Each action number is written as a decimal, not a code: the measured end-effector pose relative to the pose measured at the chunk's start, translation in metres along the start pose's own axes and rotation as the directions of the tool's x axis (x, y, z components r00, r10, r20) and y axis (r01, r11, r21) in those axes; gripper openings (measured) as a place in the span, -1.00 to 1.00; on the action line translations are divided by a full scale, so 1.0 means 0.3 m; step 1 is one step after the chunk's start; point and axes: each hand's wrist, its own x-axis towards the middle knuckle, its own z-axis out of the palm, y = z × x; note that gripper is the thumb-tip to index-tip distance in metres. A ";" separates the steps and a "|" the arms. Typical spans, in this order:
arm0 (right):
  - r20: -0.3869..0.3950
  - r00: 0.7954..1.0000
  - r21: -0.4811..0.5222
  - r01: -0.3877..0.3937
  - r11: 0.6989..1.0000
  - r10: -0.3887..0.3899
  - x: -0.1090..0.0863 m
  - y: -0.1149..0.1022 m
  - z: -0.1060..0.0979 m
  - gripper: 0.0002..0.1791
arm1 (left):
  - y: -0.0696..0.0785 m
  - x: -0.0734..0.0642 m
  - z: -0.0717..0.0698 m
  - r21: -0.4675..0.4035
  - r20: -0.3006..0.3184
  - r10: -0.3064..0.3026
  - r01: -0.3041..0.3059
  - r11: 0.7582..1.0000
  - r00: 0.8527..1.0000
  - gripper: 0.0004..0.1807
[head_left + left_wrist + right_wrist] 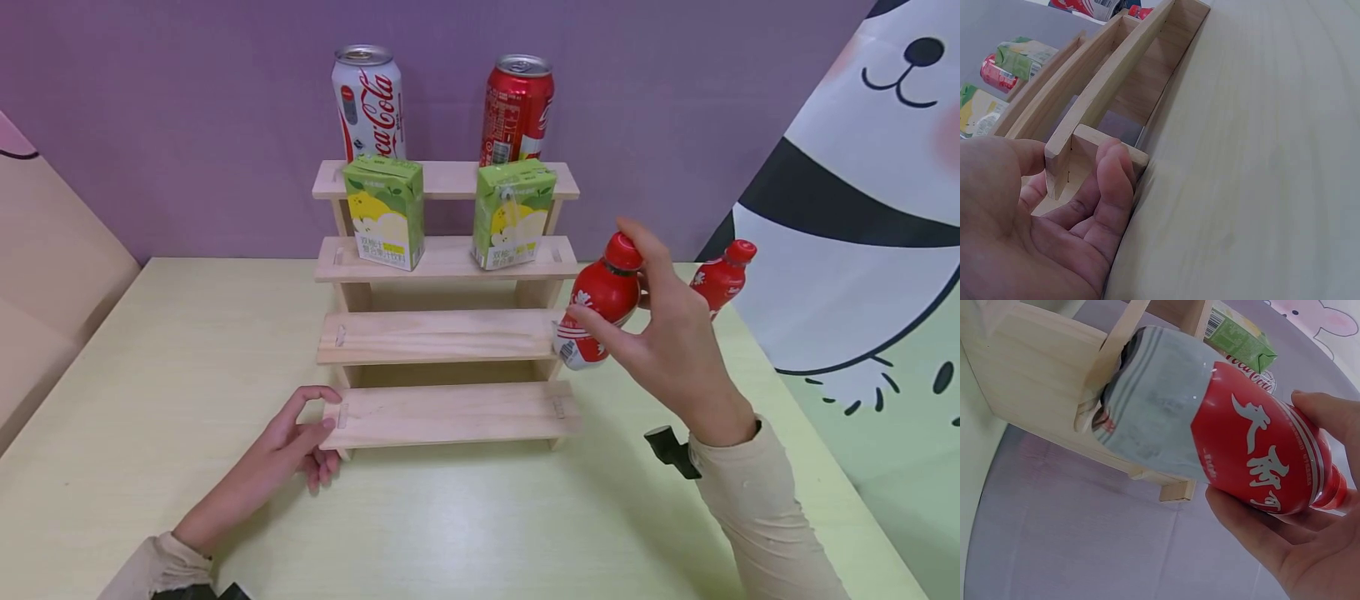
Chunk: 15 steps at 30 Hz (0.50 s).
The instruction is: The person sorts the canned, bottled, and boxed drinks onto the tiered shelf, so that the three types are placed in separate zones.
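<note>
My right hand [671, 342] grips a small bottle [600, 296] with a red cap and red label, thumb on one side and fingers on the other. The bottle tilts, its base close to the right end of the second step from the bottom of a wooden tiered rack [442, 336]. White characters show on the label in the right wrist view, above a clear lower part. At the rack's lower left corner, my left hand [288, 442] pinches the end of the bottom step [1054, 159], with fingers curled under the board in the left wrist view.
On the top step stand a white Coca-Cola can [371, 108] and a red can [517, 112]. Two green juice cartons, a left one [385, 212] and a right one [513, 215], stand one step lower. Behind my right hand is another red bottle [722, 279], partly hidden.
</note>
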 end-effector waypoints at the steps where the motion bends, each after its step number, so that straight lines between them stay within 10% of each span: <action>1: -0.001 1.000 0.007 0.001 1.000 -0.001 0.000 0.000 0.001 0.07 | 0.000 0.000 0.000 -0.001 0.001 0.000 0.000 1.000 1.000 -0.67; 15: -0.016 1.000 0.031 0.015 0.999 -0.015 -0.003 0.003 0.015 0.05 | 0.000 -0.001 -0.001 0.000 -0.001 -0.008 0.008 1.000 1.000 -0.67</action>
